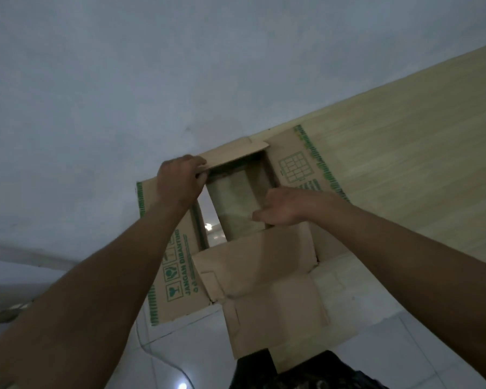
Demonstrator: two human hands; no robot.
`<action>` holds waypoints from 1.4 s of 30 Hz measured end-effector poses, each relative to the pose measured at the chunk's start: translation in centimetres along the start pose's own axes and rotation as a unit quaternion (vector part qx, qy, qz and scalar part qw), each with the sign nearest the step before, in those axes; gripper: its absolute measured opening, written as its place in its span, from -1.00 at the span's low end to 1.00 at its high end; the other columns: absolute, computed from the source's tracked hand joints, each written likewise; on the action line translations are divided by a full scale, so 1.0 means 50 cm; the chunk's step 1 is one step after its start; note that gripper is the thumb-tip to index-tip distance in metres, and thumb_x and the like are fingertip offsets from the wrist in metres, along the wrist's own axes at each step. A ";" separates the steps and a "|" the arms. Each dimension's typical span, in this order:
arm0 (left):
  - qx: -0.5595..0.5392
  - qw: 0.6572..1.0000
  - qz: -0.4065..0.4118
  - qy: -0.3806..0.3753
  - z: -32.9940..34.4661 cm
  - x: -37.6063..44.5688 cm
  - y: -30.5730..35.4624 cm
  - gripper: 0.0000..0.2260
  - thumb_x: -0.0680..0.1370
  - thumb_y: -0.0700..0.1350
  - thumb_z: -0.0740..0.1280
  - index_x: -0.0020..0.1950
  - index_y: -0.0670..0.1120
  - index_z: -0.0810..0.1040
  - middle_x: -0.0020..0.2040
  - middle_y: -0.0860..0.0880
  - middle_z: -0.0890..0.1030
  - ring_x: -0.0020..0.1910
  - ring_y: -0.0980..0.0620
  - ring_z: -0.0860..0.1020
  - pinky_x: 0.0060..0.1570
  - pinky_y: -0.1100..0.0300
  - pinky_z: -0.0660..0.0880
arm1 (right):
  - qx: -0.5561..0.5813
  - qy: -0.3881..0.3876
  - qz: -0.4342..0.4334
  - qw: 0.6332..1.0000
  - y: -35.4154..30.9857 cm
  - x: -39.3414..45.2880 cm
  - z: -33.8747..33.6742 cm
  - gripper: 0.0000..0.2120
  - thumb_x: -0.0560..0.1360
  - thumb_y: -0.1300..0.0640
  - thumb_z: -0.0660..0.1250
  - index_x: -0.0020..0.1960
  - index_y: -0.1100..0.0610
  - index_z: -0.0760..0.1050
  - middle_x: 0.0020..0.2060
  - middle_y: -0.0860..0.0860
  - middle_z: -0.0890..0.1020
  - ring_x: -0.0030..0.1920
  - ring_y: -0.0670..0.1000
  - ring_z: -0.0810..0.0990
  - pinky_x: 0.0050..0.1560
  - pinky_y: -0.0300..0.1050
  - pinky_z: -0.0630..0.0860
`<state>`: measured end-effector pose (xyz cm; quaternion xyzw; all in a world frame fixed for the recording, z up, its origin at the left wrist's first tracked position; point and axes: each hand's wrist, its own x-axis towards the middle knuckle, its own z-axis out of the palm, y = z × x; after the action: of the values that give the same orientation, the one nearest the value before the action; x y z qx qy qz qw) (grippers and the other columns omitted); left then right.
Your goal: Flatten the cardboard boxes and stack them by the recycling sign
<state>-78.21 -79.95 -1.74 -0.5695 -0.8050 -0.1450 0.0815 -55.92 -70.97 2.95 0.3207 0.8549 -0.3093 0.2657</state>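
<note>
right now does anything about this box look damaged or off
The cardboard box has a small tear at the near flap's left corner; the edge there is ragged. The box is open at both ends, so floor tile shows through. The left hand grips the far flap and the right hand rests at the opening.

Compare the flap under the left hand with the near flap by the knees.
The far flap is narrow, plain brown and pinched by the left hand. The near flap is much larger, creased, with torn patches, and no hand touches it. The right hand grips another edge. Both flaps belong to the same green-printed cardboard box.
</note>
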 end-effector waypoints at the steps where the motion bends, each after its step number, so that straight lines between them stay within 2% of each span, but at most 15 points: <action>1: 0.018 1.000 -0.003 0.025 -0.006 0.011 0.000 -0.83 0.48 -0.12 0.41 0.05 -0.13 0.64 -0.06 -0.14 0.65 -0.15 -0.15 0.59 -0.18 0.05 0.45 | -0.006 -0.032 0.004 0.999 -0.001 -0.007 -0.001 -0.50 0.56 -0.31 0.19 -0.18 0.13 0.41 -0.11 0.01 0.50 -0.13 0.01 0.51 -0.14 -0.11 0.45; 5: 0.079 0.993 0.001 0.087 -0.001 0.056 0.008 -0.93 0.42 -0.27 0.35 -0.15 -0.16 0.49 -0.18 -0.16 0.50 -0.21 -0.15 0.47 -0.30 0.09 0.25 | 0.017 -0.175 0.047 0.983 -0.007 -0.026 0.028 -0.25 0.32 -0.54 0.25 0.19 0.03 0.61 0.14 0.00 0.62 0.11 0.05 0.61 0.23 0.05 0.53; 8: 0.093 0.991 0.003 0.097 0.012 0.076 0.005 -0.84 0.41 -0.25 0.40 -0.04 -0.16 0.52 -0.07 -0.18 0.52 -0.09 -0.17 0.47 -0.20 0.04 0.28 | 0.027 -0.226 0.059 0.972 -0.008 -0.029 0.068 -0.11 0.22 -0.61 0.22 0.30 -0.02 0.57 0.14 0.00 0.59 0.15 0.06 0.60 0.29 0.05 0.50; 11: 0.083 0.996 -0.014 0.013 0.033 0.096 -0.020 -0.43 0.42 -0.03 0.46 0.39 -0.11 0.39 0.35 -0.20 0.42 0.32 -0.23 0.37 0.20 -0.11 0.30 | 0.001 -0.250 0.063 0.966 -0.013 -0.040 0.096 0.05 0.10 -0.70 0.21 0.34 -0.02 0.54 0.27 0.00 0.54 0.26 0.07 0.53 0.33 0.08 0.45; 14: 0.068 0.994 -0.020 -0.086 0.073 0.125 -0.046 -0.07 0.39 0.27 0.43 0.58 -0.09 0.07 0.58 -0.22 0.07 0.55 -0.25 0.03 0.44 -0.22 0.04 | -0.009 -0.231 0.057 0.971 -0.011 -0.058 0.132 0.00 0.24 -0.63 0.25 0.48 -0.03 0.40 0.46 -0.02 0.38 0.42 0.11 0.39 0.37 0.11 0.37; 16: 0.068 0.987 -0.031 -0.143 0.102 0.144 -0.056 0.01 0.37 0.37 0.38 0.60 -0.07 -0.03 0.60 -0.19 -0.08 0.57 -0.23 -0.12 0.47 -0.22 -0.08 | 0.019 -0.206 0.055 0.977 -0.005 -0.063 0.168 -0.05 0.29 -0.56 0.31 0.51 -0.03 0.34 0.49 -0.05 0.34 0.44 0.10 0.36 0.38 0.12 0.36; 18: 0.065 0.973 -0.032 -0.219 0.119 0.151 -0.058 -0.05 0.42 0.38 0.34 0.60 -0.07 0.00 0.61 -0.14 -0.05 0.58 -0.17 -0.08 0.47 -0.22 -0.08 | 0.049 -0.191 0.051 0.979 0.000 -0.057 0.204 -0.04 0.27 -0.54 0.35 0.51 -0.04 0.35 0.48 -0.06 0.36 0.42 0.06 0.38 0.39 0.09 0.37; 20: 0.053 0.961 -0.019 -0.271 0.134 0.150 -0.056 -0.26 0.52 0.27 0.29 0.55 -0.10 0.18 0.56 -0.17 0.20 0.51 -0.18 0.20 0.43 -0.20 0.13 | 0.068 -0.134 0.036 0.988 0.011 -0.044 0.237 -0.07 0.22 -0.59 0.33 0.43 -0.05 0.46 0.37 -0.08 0.49 0.30 0.01 0.48 0.31 0.03 0.46; 23: -0.010 0.974 0.007 -0.226 0.167 0.139 -0.059 -0.64 0.61 0.12 0.23 0.21 -0.13 0.53 0.17 -0.26 0.57 0.12 -0.26 0.53 0.02 -0.03 0.46 | -0.001 0.034 -0.010 0.999 0.039 -0.032 0.282 -0.13 0.20 -0.69 0.14 0.08 -0.03 0.66 -0.04 -0.10 0.68 -0.07 -0.07 0.61 0.02 -0.07 0.58; 27: -0.035 0.984 0.030 -0.169 0.190 0.122 -0.072 -0.69 0.64 0.08 0.19 -0.02 -0.12 0.57 -0.13 -0.23 0.61 -0.13 -0.24 0.56 -0.22 0.08 0.40 | -0.141 0.239 -0.111 0.954 0.068 -0.018 0.335 -0.26 0.34 -0.63 0.05 -0.39 0.04 0.50 -0.48 -0.09 0.50 -0.50 -0.06 0.38 -0.44 -0.23 0.33; 31: -0.041 0.985 0.038 -0.163 0.187 0.124 -0.080 -0.68 0.63 0.10 0.20 -0.17 -0.10 0.50 -0.26 -0.16 0.53 -0.21 -0.20 0.55 -0.25 0.11 0.38 | -0.154 0.383 -0.172 0.895 0.084 0.002 0.374 -0.34 0.40 -0.53 0.20 -0.45 0.05 0.45 -0.52 -0.06 0.43 -0.61 0.01 0.29 -0.55 -0.23 0.28; 34: -0.070 0.983 0.022 -0.170 0.174 0.119 -0.074 -0.70 0.62 0.10 0.22 -0.09 -0.10 0.55 -0.13 -0.21 0.62 -0.10 -0.23 0.58 -0.18 0.08 0.42 | -0.149 0.375 -0.176 0.898 0.084 0.006 0.371 -0.32 0.41 -0.54 0.17 -0.44 0.06 0.45 -0.52 -0.06 0.43 -0.61 0.02 0.32 -0.54 -0.23 0.30; 36: -0.090 0.980 -0.009 -0.178 0.154 0.106 -0.068 -0.63 0.60 0.16 0.22 0.22 -0.07 0.56 0.13 -0.21 0.63 0.11 -0.24 0.56 0.02 0.01 0.47 | -0.135 0.341 -0.133 0.921 0.077 -0.009 0.353 -0.28 0.41 -0.58 0.06 -0.44 0.04 0.45 -0.52 -0.09 0.42 -0.57 -0.02 0.33 -0.48 -0.23 0.27; 38: -0.083 0.980 -0.050 -0.174 0.133 0.084 -0.076 -0.44 0.57 0.28 0.17 0.44 -0.03 0.39 0.36 -0.17 0.50 0.33 -0.20 0.45 0.30 -0.13 0.36 | -0.077 0.320 -0.071 0.942 0.073 -0.024 0.332 -0.25 0.42 -0.60 -0.07 -0.36 0.02 0.50 -0.44 -0.09 0.48 -0.49 -0.04 0.41 -0.38 -0.20 0.33; 42: -0.041 0.970 -0.180 -0.160 0.097 0.002 -0.099 -0.24 0.54 0.40 0.05 0.58 -0.06 0.11 0.58 -0.16 0.15 0.55 -0.16 0.10 0.46 -0.25 -0.01 | -0.028 0.460 -0.007 0.887 0.105 -0.021 0.260 -0.54 0.60 -0.25 0.13 -0.02 0.08 0.62 -0.09 0.03 0.65 -0.16 0.07 0.60 -0.21 -0.09 0.49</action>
<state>-82.72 -79.82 -6.99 -0.4342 -0.8901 -0.0969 -0.0987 -48.14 -77.29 -6.93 0.4132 0.8918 -0.1052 -0.1513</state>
